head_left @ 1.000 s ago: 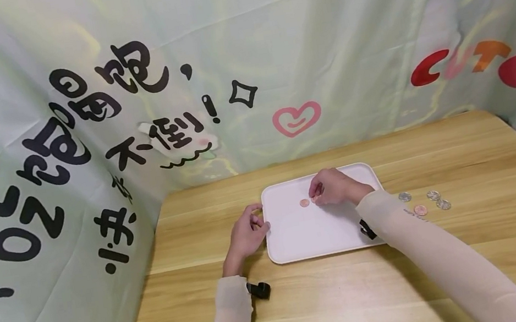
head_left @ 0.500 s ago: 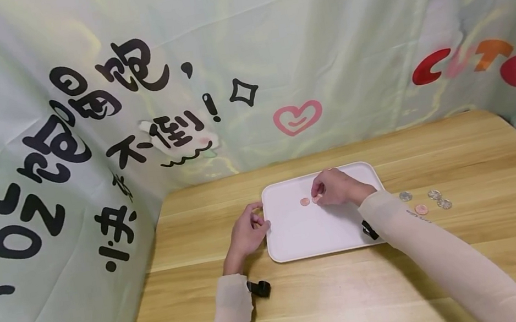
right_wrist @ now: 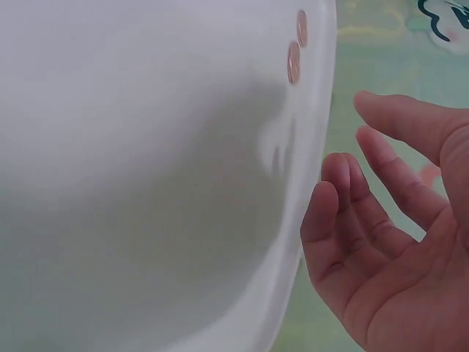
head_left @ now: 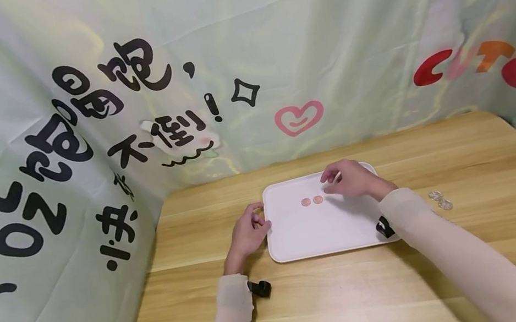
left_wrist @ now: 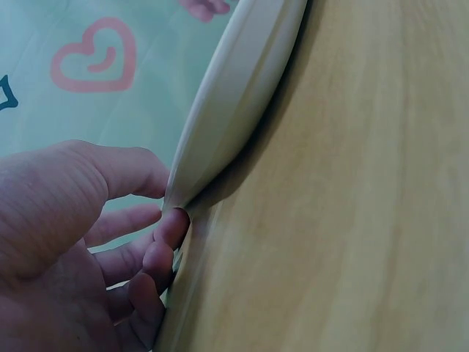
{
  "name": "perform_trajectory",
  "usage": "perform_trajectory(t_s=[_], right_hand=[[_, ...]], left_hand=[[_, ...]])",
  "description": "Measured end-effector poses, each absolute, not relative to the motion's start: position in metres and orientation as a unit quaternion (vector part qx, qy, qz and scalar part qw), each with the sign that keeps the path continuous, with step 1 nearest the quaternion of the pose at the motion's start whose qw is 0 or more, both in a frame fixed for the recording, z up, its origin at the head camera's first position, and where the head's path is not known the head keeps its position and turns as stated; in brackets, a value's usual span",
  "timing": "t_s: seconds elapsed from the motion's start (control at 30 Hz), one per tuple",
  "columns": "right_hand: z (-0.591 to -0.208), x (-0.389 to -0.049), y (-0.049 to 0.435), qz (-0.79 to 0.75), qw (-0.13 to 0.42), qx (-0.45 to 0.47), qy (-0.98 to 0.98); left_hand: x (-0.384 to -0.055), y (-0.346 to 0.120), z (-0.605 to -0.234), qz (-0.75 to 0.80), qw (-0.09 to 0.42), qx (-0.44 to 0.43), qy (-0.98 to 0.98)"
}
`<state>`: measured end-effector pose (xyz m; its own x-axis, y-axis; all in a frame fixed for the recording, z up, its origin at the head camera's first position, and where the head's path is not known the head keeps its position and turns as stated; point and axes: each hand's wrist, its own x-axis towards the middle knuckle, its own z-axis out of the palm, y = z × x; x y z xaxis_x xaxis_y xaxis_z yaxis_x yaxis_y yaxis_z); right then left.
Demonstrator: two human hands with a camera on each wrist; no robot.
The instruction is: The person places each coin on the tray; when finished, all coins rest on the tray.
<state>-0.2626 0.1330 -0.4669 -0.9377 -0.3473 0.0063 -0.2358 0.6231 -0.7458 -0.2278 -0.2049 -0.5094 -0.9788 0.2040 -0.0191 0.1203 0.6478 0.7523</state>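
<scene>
A white tray [head_left: 299, 238] lies on the wooden table. At its left edge my left hand [head_left: 247, 233] holds the rim, thumb and curled fingers right at it; the left wrist view shows the thumb [left_wrist: 139, 170] and fingers meeting the tray's edge. Two copper-coloured coins [head_left: 318, 200] lie side by side on the tray toward the back. Just right of them, my right hand [head_left: 348, 178] hovers above the tray with fingers loosely bent and apart. Nothing is between those fingers in the right wrist view, where the coins [right_wrist: 294, 63] show beyond the thumb.
Silver coins [head_left: 441, 200] lie on the table [head_left: 339, 299] right of the tray, partly beside the right sleeve [head_left: 450, 243]. A printed fabric curtain [head_left: 348, 58] hangs along the table's back and left sides.
My right hand has let go of the right-hand copper coin and moved right, fingers spread. Its forearm now covers coins previously visible on the table. The left hand stays at the tray's edge.
</scene>
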Motion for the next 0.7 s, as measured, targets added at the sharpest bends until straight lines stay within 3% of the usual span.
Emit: perform_trajectory(t_s=[0.7], right_hand=[[-0.445,-0.219,0.201,-0.396,0.012,-0.137,0.908]], left_hand=[[-0.227,-0.204,-0.509,0.411,0.048,0.090,0.906]])
